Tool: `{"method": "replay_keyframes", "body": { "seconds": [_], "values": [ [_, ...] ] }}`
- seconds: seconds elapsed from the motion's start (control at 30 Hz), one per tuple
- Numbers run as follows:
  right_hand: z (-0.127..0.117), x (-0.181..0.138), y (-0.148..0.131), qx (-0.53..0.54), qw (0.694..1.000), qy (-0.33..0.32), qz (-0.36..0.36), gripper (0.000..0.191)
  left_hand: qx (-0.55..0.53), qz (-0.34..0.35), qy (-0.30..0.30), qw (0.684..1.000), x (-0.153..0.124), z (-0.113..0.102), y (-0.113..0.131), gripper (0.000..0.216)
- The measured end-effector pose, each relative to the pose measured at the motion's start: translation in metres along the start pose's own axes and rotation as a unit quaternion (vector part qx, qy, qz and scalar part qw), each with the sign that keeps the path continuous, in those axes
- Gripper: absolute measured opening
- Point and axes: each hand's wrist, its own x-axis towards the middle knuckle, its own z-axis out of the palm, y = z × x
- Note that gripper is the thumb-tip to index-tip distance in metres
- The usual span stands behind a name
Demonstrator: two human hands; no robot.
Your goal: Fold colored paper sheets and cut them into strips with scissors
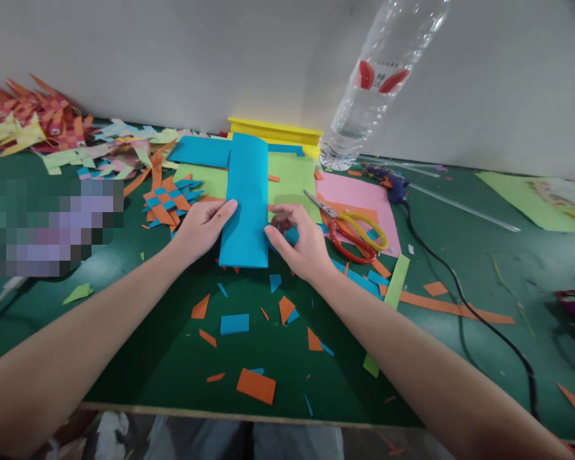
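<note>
A folded blue paper strip (pixel 246 191) stands lengthwise in front of me, raised off the green table. My left hand (pixel 204 227) grips its left edge, thumb on top and fingers behind. At the right edge is my right hand (pixel 299 239), its thumb tip at the paper's side and its loosely curled fingers apart from the thumb. Just left of my left hand lies a woven orange and blue paper piece (pixel 167 201). Scissors (pixel 352 223) with red and yellow handles rest right of my right hand. Another blue paper piece (pixel 199 151) lies behind the strip.
Orange and blue scraps (pixel 234 324) litter the green table (pixel 163 358). A plastic bottle (pixel 368 89) stands behind pink paper (pixel 359 191), near a glue gun (pixel 393 182) with a black cord. Finished paper fish (pixel 33 121) pile at far left, above a blurred-out object (pixel 57 230).
</note>
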Motion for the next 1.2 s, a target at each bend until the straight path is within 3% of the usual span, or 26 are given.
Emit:
{"method": "replay_keyframes", "body": {
  "seconds": [0.2,0.4,0.53,0.7,1.2],
  "values": [
    [0.0,0.0,-0.003,0.09,0.994,-0.042,0.05,0.033,0.015,0.036,0.004,0.999,-0.003,0.0,0.006,0.047],
    [0.005,0.004,0.0,0.235,0.96,-0.034,0.151,0.041,0.021,0.052,-0.016,0.998,-0.003,0.001,0.007,0.045],
    [0.006,0.008,0.009,0.259,0.944,0.002,0.205,0.043,0.009,0.044,-0.078,0.996,-0.002,0.003,0.004,0.046],
    [0.004,0.011,0.017,0.264,0.938,0.01,0.223,0.044,-0.014,-0.033,-0.197,0.98,-0.002,0.004,-0.003,0.043],
    [0.005,0.011,0.019,0.298,0.927,0.024,0.227,0.043,0.04,-0.022,-0.185,0.982,0.002,0.002,-0.008,0.046]
  ]
}}
